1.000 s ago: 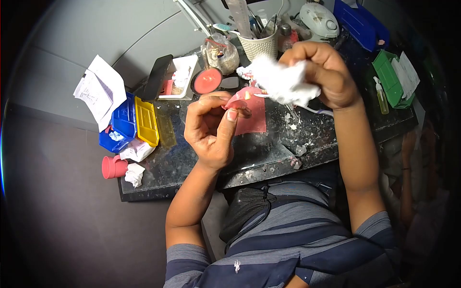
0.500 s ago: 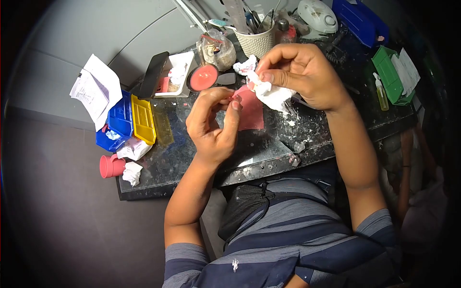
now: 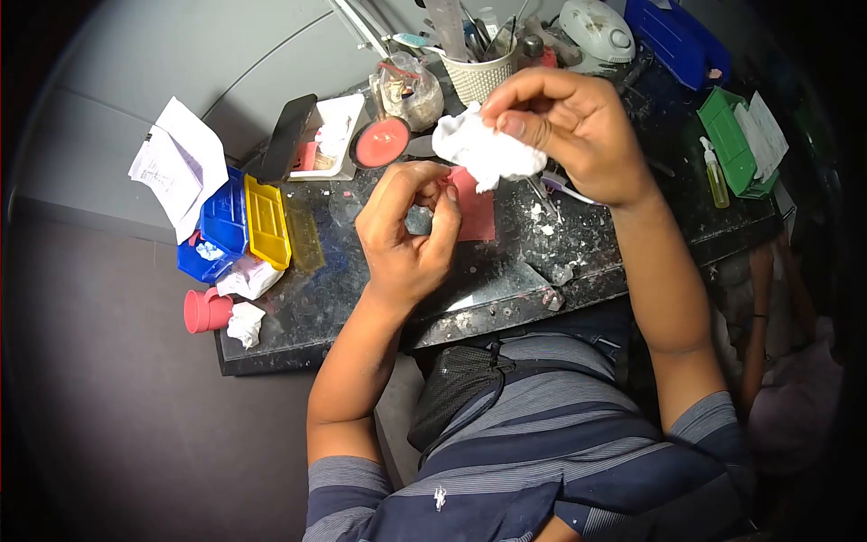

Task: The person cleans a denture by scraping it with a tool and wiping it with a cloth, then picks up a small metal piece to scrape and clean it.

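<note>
My right hand [image 3: 582,135] pinches a crumpled white tissue [image 3: 492,154] between thumb and fingers, above the bench. My left hand [image 3: 406,235] is closed in a pinch, thumb against fingertips, with a trace of pink there. Whatever it holds is too small and hidden to make out. Behind the left fingertips lies a flat pink sheet [image 3: 479,217] on the dark worktop. A round black-rimmed dish of pink material [image 3: 383,143] stands just beyond that hand.
On the left are a yellow tray [image 3: 268,221], a blue bin [image 3: 224,212], papers [image 3: 185,172] and a pink mug [image 3: 208,311]. A tool cup [image 3: 479,83] and bagged jar [image 3: 406,95] stand at the back. A green bin [image 3: 741,149] and small bottle [image 3: 715,176] stand right.
My right hand has moved slightly up, and the tissue is now apart from my left fingertips and spread wider. My left hand has shifted a little to the right and stays pinched.
</note>
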A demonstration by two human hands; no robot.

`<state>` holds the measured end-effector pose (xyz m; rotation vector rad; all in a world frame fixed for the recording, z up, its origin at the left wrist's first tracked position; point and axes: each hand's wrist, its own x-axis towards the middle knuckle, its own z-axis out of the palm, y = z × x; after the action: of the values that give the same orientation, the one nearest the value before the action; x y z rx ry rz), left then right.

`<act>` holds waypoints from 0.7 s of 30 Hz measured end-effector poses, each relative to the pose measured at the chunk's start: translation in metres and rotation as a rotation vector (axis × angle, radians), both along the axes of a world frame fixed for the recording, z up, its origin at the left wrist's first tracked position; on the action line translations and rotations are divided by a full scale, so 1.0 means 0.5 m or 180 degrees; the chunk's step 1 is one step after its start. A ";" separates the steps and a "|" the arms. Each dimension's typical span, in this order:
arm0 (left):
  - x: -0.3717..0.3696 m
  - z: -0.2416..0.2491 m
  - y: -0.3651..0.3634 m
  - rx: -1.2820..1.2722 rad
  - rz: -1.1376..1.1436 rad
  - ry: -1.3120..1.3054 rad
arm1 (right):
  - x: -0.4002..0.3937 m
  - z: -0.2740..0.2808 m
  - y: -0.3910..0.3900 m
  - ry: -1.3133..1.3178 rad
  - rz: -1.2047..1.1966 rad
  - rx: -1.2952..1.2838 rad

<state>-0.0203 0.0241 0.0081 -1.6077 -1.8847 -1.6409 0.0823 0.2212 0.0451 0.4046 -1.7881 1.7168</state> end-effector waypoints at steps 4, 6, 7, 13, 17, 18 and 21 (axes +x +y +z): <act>0.001 -0.002 -0.002 0.0002 -0.0020 -0.0157 | 0.005 0.003 -0.009 0.0051 0.0264 0.0056; 0.003 0.005 -0.002 -0.0007 0.0019 -0.0097 | 0.004 -0.001 -0.001 -0.0108 0.0133 0.0434; 0.004 0.004 0.001 -0.0011 0.0015 -0.0097 | 0.004 -0.003 0.001 -0.0269 -0.0007 0.0806; 0.002 0.015 0.006 0.0131 0.0205 0.0698 | 0.004 -0.004 0.002 -0.0923 0.0146 0.0688; -0.002 0.014 0.004 0.0030 0.0303 0.1124 | 0.002 -0.023 0.007 -0.0933 0.0192 0.0440; -0.001 0.013 0.004 0.0014 0.0278 0.1101 | 0.002 -0.023 0.008 -0.0933 0.0192 0.0442; -0.003 0.011 0.006 0.0023 0.0195 0.1057 | 0.002 -0.019 0.011 -0.0841 0.0382 0.0338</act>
<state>-0.0217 0.0272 0.0138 -1.6787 -1.7362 -1.2616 0.0835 0.2266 0.0354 0.3485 -2.0877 1.8324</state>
